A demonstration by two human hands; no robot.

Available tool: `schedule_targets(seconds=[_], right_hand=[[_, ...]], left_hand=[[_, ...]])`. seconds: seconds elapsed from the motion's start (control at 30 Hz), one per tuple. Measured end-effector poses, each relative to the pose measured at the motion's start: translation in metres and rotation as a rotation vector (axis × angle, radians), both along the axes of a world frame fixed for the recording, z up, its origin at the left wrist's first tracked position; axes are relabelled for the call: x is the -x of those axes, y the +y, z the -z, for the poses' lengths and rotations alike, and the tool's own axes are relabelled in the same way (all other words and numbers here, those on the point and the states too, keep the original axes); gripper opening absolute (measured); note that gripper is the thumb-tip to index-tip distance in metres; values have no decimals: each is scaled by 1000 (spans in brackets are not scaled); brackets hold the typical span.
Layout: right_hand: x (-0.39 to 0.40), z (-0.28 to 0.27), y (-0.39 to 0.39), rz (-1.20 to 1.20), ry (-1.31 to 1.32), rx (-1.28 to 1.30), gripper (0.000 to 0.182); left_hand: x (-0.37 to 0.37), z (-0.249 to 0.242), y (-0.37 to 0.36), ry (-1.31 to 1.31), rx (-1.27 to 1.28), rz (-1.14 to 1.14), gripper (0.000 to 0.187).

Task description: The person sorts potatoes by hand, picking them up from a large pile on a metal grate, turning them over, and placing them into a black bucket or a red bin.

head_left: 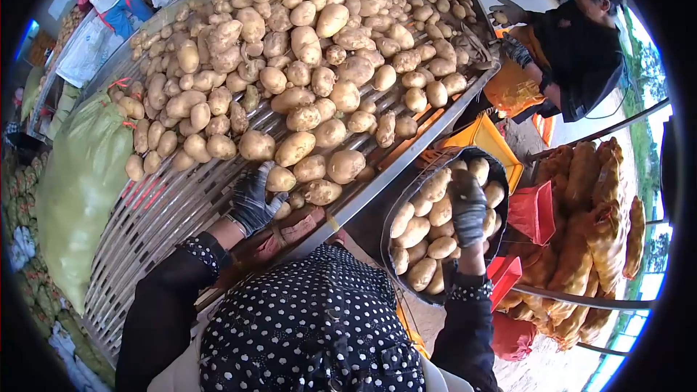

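Note:
My left hand [252, 202], in a striped grey glove, rests at the near edge of a slatted metal table [156, 229]. Its fingers and thumb are apart, beside a potato [280, 179] at the front of a large heap of potatoes [305, 43]. My right hand [467, 210], in a similar glove, is over a dark-rimmed basket [387, 236] of pale potatoes [414, 232]. Its fingers point away from me, dark and blurred, and their undersides are hidden. Whether a potato is under that palm I cannot make out.
A full green sack [80, 189] stands on the left. A metal rail [392, 167] edges the table. Right of the basket are a yellow crate [486, 141], a red container [532, 212] and stacked net sacks [581, 247]. A gloved co-worker [573, 51] is at the far right.

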State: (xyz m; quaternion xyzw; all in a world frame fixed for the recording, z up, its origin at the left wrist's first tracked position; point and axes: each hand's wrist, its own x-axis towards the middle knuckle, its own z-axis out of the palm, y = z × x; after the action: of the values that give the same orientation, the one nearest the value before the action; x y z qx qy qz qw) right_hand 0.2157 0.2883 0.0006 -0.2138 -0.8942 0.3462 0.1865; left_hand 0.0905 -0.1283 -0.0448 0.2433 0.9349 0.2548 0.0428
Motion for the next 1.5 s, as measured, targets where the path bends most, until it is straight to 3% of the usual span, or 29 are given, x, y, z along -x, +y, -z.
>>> schedule_targets(seconds=[0.03,0.07,0.13,0.23,0.43,0.57,0.63,0.73,0.8,0.83,0.93,1.03,1.13,1.2,1.27,1.3,1.33,1.37,1.43,1.47,1.5], right_hand=[[40,-11,-20,-215,50,-207,28],[72,-12,-33,-346,-73,-236,35],[123,-4,-50,-515,-291,-547,46],[163,7,-64,-526,-417,-729,56],[177,9,-33,-571,-473,-796,38],[195,15,-25,-491,-567,-987,52],[210,15,-28,-454,-654,-826,54],[234,25,-7,-473,-663,-559,52],[234,27,18,-617,-393,-21,50],[235,24,16,-637,-389,464,56],[203,-4,10,-568,-142,1184,73],[182,-22,-13,-611,80,1518,77],[170,-21,-15,-514,37,1754,77],[168,-6,-18,-515,75,1820,70],[170,-4,-25,-444,23,1820,64],[170,-2,-39,-347,68,1779,61],[170,-6,-50,-457,-5,1716,69],[172,-14,-72,-565,28,1569,75],[173,-46,-91,-868,3,1134,85],[177,-48,-86,-928,-89,1084,75],[190,-41,-71,-830,-24,922,65]], left_hand=[[1,5,-2,-14,-39,6,74],[2,9,-3,-29,-75,14,74],[3,13,-5,48,-96,34,75],[2,17,-7,57,-101,9,73],[9,10,-7,91,-105,50,78],[8,3,-6,66,-63,27,75],[9,3,-5,153,-51,47,75],[6,10,-6,55,-66,16,78],[9,3,-3,119,-43,30,78],[8,0,-1,178,-32,40,77],[4,5,-1,38,-43,0,77],[2,7,1,90,-24,-22,76],[4,-7,8,-21,20,-61,74],[25,-63,27,-141,117,-66,65],[40,-98,39,-493,184,8,54],[35,-81,42,-252,-150,-77,49],[33,-75,58,-422,-567,-176,56],[41,-99,84,-619,-823,-168,61],[53,-105,110,-863,-1024,-237,37],[58,-97,114,-971,-1078,-322,29],[62,-84,111,-974,-1074,-328,29]])
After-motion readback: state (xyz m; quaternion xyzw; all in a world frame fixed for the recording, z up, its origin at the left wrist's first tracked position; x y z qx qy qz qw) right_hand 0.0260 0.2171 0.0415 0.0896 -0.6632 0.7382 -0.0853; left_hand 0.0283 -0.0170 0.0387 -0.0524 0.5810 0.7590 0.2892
